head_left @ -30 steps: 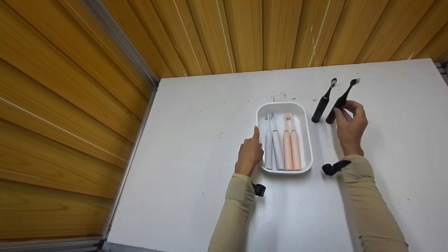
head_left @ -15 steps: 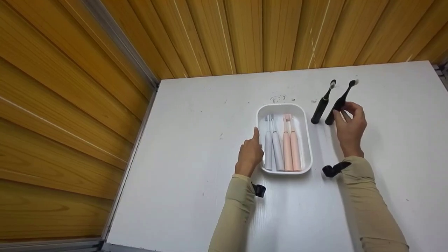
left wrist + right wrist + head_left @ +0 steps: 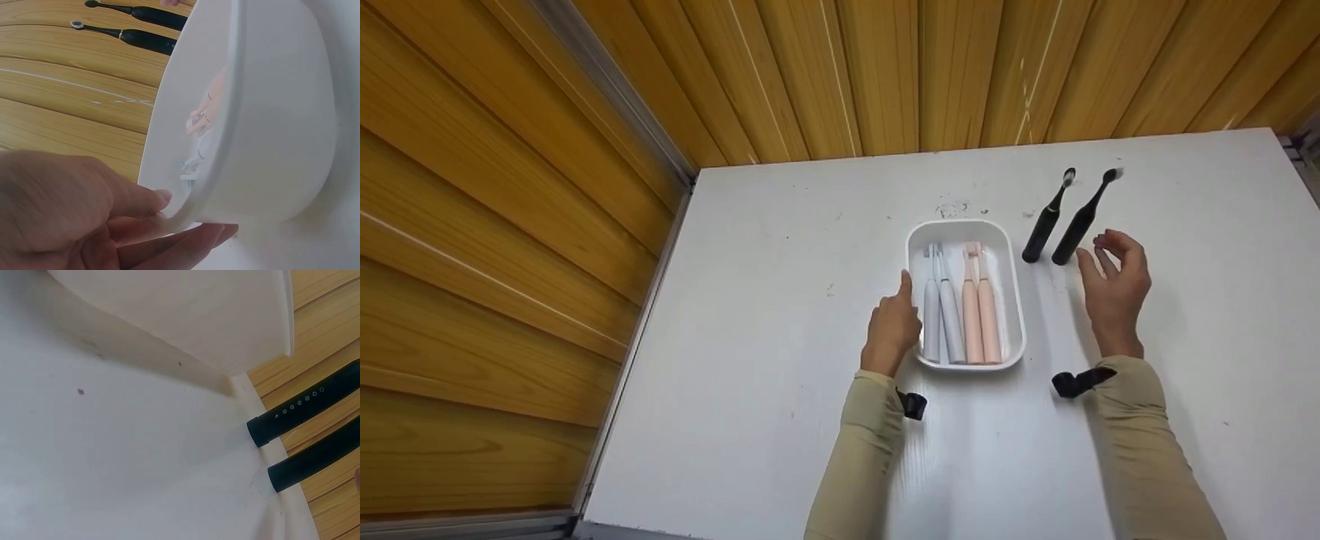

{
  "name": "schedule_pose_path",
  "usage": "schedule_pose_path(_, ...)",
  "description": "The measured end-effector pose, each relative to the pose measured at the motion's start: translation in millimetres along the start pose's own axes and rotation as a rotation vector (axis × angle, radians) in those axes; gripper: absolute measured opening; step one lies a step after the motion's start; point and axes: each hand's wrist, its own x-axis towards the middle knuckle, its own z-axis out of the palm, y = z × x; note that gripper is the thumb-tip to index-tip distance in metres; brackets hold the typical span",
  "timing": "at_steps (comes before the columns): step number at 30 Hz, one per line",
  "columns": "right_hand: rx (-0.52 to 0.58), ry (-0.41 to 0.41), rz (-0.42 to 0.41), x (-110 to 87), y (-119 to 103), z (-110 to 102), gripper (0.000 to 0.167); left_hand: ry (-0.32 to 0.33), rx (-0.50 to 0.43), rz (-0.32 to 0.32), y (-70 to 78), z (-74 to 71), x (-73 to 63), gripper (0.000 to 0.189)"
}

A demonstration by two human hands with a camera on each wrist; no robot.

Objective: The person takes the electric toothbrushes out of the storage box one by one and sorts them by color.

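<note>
A white tray (image 3: pixel 971 367) holds two pale grey electric toothbrushes (image 3: pixel 952 322) and two pink electric toothbrushes (image 3: pixel 988 322), lying side by side. My left hand (image 3: pixel 892 328) grips the tray's left rim; in the left wrist view its thumb (image 3: pixel 135 199) lies over the edge and other fingers are on the outside. Two black electric toothbrushes stand upright to the right of the tray, a left one (image 3: pixel 1041 234) and a right one (image 3: pixel 1074 234). Just beside the right one, my right hand (image 3: pixel 1116 296) is apart from it, thumb and fingers spread with nothing between them.
The white table (image 3: pixel 750 360) has small scuffs behind the tray. Yellow wood-look panels (image 3: pixel 885 75) rise along its back edge and left side. A black camera strap (image 3: pixel 1084 381) sits on each wrist.
My right hand has let go of the right black toothbrush and drawn back slightly toward me. That toothbrush stays standing. The left hand keeps its place on the tray.
</note>
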Motion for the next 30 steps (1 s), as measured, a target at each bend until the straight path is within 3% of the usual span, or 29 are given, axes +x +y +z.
schedule_pose_path(9, 0.043, 0.012, -0.048, -17.8, -23.6, -1.4, 0.040, -0.002, 0.006, -0.002, 1.5, -3.0, -0.5, 0.060)
schedule_pose_path(16, 0.065, -0.009, -0.133, -42.0, -59.1, 4.8, 0.037, 0.004, -0.004, 0.010, 0.6, -2.0, -1.8, 0.060)
schedule_pose_path(24, 0.101, -0.144, -0.239, -68.6, -95.0, 20.6, 0.034, 0.013, -0.027, 0.012, 0.7, -1.5, -2.2, 0.060)
schedule_pose_path(30, 0.039, -0.296, -0.252, -82.2, -104.7, 35.7, 0.036, 0.020, -0.030, 0.014, 0.3, 0.0, -1.5, 0.059)
